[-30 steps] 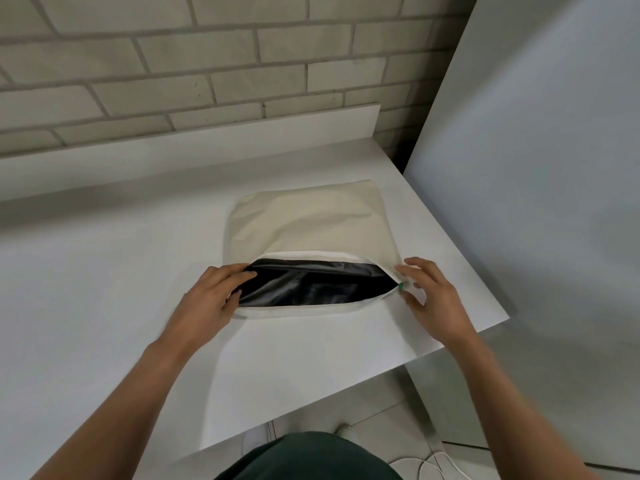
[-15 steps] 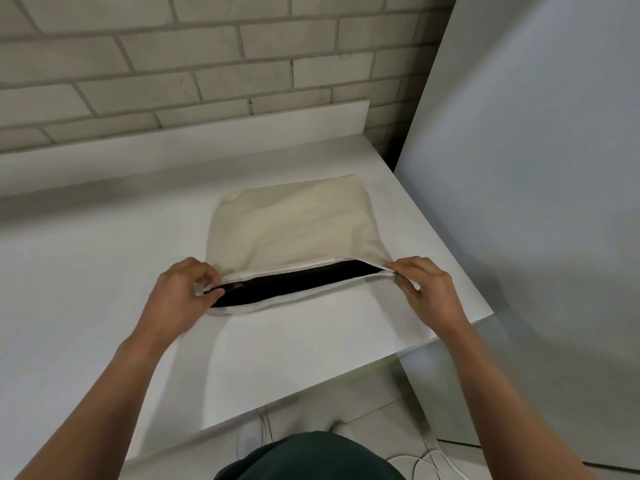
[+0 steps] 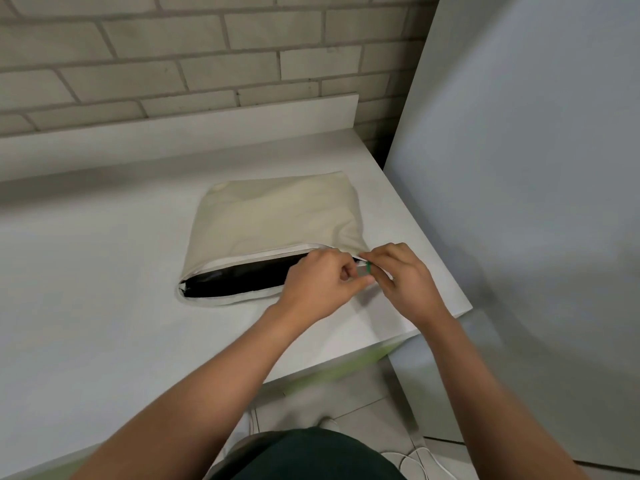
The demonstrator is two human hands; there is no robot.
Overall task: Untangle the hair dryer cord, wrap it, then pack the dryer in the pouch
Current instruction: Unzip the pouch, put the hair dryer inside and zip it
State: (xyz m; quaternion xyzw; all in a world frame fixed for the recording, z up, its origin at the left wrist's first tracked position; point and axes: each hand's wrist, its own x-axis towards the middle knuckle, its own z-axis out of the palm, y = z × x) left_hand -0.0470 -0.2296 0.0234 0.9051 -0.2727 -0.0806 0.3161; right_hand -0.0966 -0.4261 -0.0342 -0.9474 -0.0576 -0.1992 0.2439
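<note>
Packing looks nearly done: left hand (image 3: 322,280) and right hand (image 3: 405,282) both pinch the green zip pull (image 3: 369,268) at the pouch (image 3: 277,216) corner. Next, I judge, one hand anchors the corner while the other draws the pull leftward, away from the right fingers (image 3: 381,254).

Soft even daylight, faint shadows, wide-angle bowing at edges, blurred lower edge

One cream pouch (image 3: 277,216) with one black-lined opening. One white surface (image 3: 104,271). Two hands: one left hand (image 3: 318,282), one right hand (image 3: 405,282) - and one small green tab (image 3: 369,268) between them. One brick wall (image 3: 207,64), one grey panel (image 3: 519,168). One white cable (image 3: 412,459) on the floor (image 3: 363,410).
</note>
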